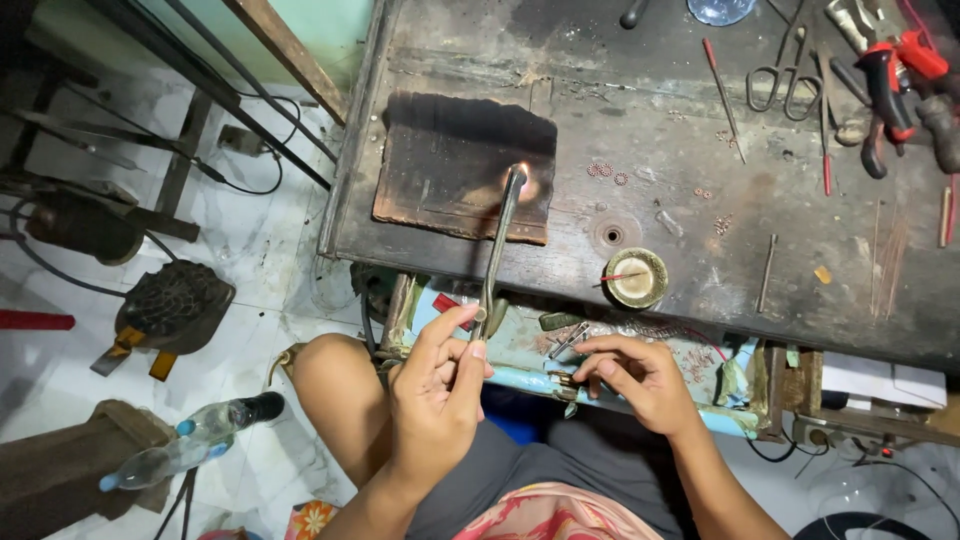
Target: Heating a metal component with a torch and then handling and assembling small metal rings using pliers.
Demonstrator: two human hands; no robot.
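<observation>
My left hand (437,385) grips the base of a long metal blowtorch (500,240), whose tip points away from me and burns with a small flame (523,172) over a charred soldering block (455,165) on the workbench. My right hand (637,375) hovers over an open drawer (520,345) under the bench edge, fingers curled and pinched together near small metal bits; whether it holds one I cannot tell. A small round brass cup (636,277) with a red-tipped stick stands near the bench's front edge.
Scissors (783,75), red-handled pliers (890,85), thin rods and tiny copper rings (603,171) lie on the worn bench (700,220). On the tiled floor at left are a foot bellows (170,305), plastic bottles (190,440) and cables.
</observation>
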